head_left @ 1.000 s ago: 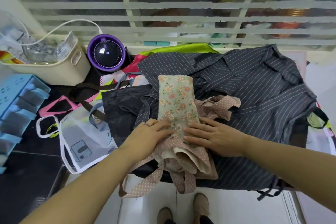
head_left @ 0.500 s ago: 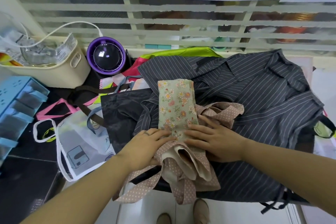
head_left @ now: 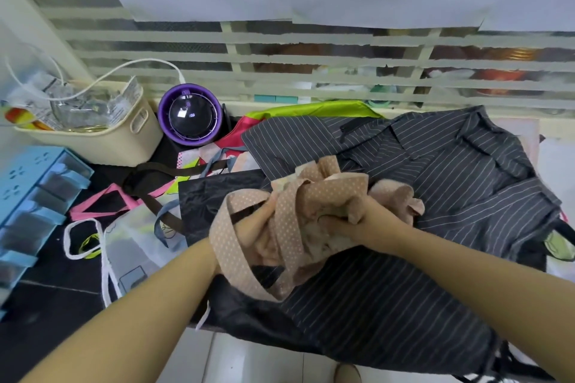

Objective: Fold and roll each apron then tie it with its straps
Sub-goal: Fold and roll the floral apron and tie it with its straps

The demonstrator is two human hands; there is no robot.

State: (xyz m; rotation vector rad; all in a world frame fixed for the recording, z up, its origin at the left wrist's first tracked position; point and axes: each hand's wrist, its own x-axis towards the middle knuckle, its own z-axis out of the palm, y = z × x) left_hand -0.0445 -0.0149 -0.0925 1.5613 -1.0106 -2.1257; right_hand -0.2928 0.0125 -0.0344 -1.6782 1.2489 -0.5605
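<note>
1. Striped grey cloth (head_left: 451, 183) covers the centre and right of the frame, and its near edge drapes toward the pale floor tiles (head_left: 255, 357) at the bottom. Your open working room is the lower centre, on that cloth.
2. The left side is crowded. A cream basket (head_left: 124, 137) and a purple round device (head_left: 189, 116) stand at upper left, and a blue drawer unit (head_left: 31, 196) sits at the left edge. A clear apron with white straps (head_left: 137, 236) lies beside your left forearm. A white slatted screen (head_left: 311, 59) closes off the top.
3. Half a second ago both your hands lay flat, fingers straight, on the near end of the apron (head_left: 336, 186). Its floral panel then stretched away toward the top of the frame. That panel is now gathered into a bunch, and both hands have closed on it.
4. The apron sits at frame centre, on the striped cloth and against a black cloth (head_left: 211, 196) to its left. It is a loose, crumpled bundle with the beige polka-dot side outward. Only slivers of the floral print show.
5. One polka-dot strap (head_left: 227, 246) loops across your left wrist and trails toward the lower centre.
6. Your left hand (head_left: 259, 218) is largely buried under fabric, fingers curled into the bundle's left side. Your right hand (head_left: 361, 227) has its fingers wrapped round the right side, with the thumb hidden.
</note>
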